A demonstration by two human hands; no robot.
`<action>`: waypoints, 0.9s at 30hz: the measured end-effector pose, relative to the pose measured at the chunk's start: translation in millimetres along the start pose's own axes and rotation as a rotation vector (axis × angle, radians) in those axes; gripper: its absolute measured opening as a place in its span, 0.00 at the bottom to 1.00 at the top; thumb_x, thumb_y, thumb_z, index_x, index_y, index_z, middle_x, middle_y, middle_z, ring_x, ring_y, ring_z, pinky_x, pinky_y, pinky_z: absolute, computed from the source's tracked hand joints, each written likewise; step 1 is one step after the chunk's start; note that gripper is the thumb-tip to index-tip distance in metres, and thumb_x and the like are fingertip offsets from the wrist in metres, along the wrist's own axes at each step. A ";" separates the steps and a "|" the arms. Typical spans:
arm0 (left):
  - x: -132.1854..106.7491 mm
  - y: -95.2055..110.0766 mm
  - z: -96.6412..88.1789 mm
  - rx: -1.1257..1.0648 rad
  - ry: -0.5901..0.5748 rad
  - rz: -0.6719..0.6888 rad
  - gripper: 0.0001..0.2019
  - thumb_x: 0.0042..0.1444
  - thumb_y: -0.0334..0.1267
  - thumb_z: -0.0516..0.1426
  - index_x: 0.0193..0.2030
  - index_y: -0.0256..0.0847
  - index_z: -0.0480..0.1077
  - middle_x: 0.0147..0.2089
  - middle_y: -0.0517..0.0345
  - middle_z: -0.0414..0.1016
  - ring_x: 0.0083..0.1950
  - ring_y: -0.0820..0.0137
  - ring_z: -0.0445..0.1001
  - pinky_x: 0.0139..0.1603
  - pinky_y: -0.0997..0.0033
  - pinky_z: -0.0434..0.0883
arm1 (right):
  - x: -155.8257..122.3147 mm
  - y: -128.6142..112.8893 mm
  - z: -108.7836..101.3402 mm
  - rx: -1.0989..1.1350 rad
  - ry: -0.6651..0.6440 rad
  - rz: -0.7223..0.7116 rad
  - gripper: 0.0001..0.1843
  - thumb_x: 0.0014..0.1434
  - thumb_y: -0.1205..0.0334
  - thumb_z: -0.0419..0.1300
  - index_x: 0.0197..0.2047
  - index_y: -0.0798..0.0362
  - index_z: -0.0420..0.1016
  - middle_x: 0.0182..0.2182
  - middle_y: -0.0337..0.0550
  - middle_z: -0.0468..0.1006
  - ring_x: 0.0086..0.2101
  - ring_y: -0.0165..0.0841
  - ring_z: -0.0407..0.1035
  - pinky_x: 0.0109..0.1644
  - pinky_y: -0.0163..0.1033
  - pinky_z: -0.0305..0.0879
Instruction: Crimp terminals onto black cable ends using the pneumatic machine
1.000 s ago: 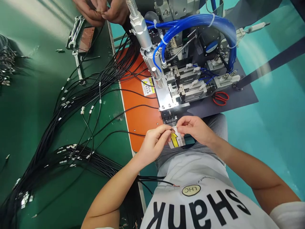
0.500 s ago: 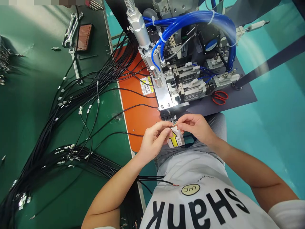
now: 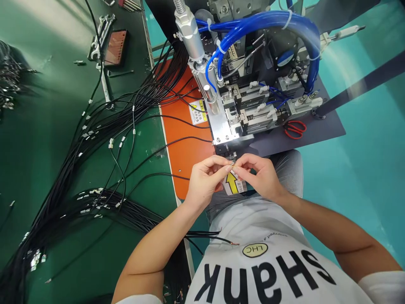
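My left hand (image 3: 205, 179) is closed in a pinch on the end of a black cable (image 3: 158, 174), which runs in from the bench on the left and passes behind that hand. Thin wire ends (image 3: 233, 165) show between the fingertips of both hands. My right hand (image 3: 261, 175) pinches these wires from the other side, its fingertips almost touching the left ones. Just below the fingertips is a label with a yellow arrow (image 3: 232, 183). Directly beyond the hands stands the metal front of a pneumatic machine (image 3: 221, 137).
Bundles of black cables (image 3: 126, 211) with metal ends cover much of the green bench (image 3: 72, 169). Wrenches (image 3: 104, 82) and a brown case (image 3: 115, 47) lie at its back. Red-handled scissors (image 3: 295, 129) rest right of the machine; blue hoses (image 3: 268, 19) arch over it.
My hands have drawn closer together, and the left thumb and fingers now pinch nearer the wire ends. The whole view has shifted slightly, so the bench and machine appear a little further right.
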State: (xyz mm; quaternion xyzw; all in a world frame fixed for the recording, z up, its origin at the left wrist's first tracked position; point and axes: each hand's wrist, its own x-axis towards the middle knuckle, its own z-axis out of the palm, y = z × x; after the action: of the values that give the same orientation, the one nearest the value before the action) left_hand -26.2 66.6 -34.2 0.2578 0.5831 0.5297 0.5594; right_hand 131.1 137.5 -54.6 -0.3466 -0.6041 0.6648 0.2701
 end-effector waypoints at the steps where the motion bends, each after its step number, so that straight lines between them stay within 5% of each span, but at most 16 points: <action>1: 0.0 -0.6 0.1 -0.027 0.005 -0.019 0.07 0.53 0.39 0.66 0.35 0.39 0.76 0.29 0.61 0.71 0.21 0.82 0.59 0.17 0.80 0.61 | -0.3 0.0 0.6 -0.001 -0.001 -0.004 0.05 0.60 0.62 0.64 0.33 0.52 0.75 0.27 0.36 0.74 0.26 0.28 0.69 0.32 0.37 0.62; 8: -1.2 -4.5 2.7 -0.091 0.043 -0.144 0.10 0.52 0.42 0.67 0.36 0.39 0.75 0.20 0.66 0.62 0.20 0.81 0.56 0.16 0.81 0.59 | 1.1 3.6 2.3 -0.009 0.003 -0.027 0.06 0.61 0.61 0.63 0.33 0.52 0.74 0.28 0.37 0.74 0.27 0.29 0.69 0.34 0.38 0.63; 19: -4.8 -8.9 3.0 0.060 0.070 -0.056 0.12 0.53 0.45 0.65 0.35 0.38 0.75 0.27 0.60 0.71 0.24 0.78 0.65 0.20 0.79 0.62 | 0.6 -6.3 -8.8 -0.203 0.058 -0.023 0.06 0.57 0.57 0.66 0.36 0.50 0.78 0.33 0.41 0.80 0.34 0.33 0.71 0.38 0.39 0.65; 27: -5.2 -6.4 3.0 0.150 0.022 -0.065 0.12 0.53 0.45 0.65 0.34 0.37 0.74 0.29 0.59 0.73 0.28 0.76 0.69 0.27 0.77 0.68 | -0.3 -8.2 -6.6 -0.305 0.009 -0.110 0.05 0.61 0.64 0.60 0.32 0.51 0.73 0.29 0.38 0.75 0.31 0.31 0.67 0.38 0.39 0.63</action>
State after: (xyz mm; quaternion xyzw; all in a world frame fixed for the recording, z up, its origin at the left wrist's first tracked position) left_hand -20.4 61.0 -37.4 0.2740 0.6353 0.4689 0.5491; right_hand 136.0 142.4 -46.7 -0.3528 -0.7148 0.5481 0.2532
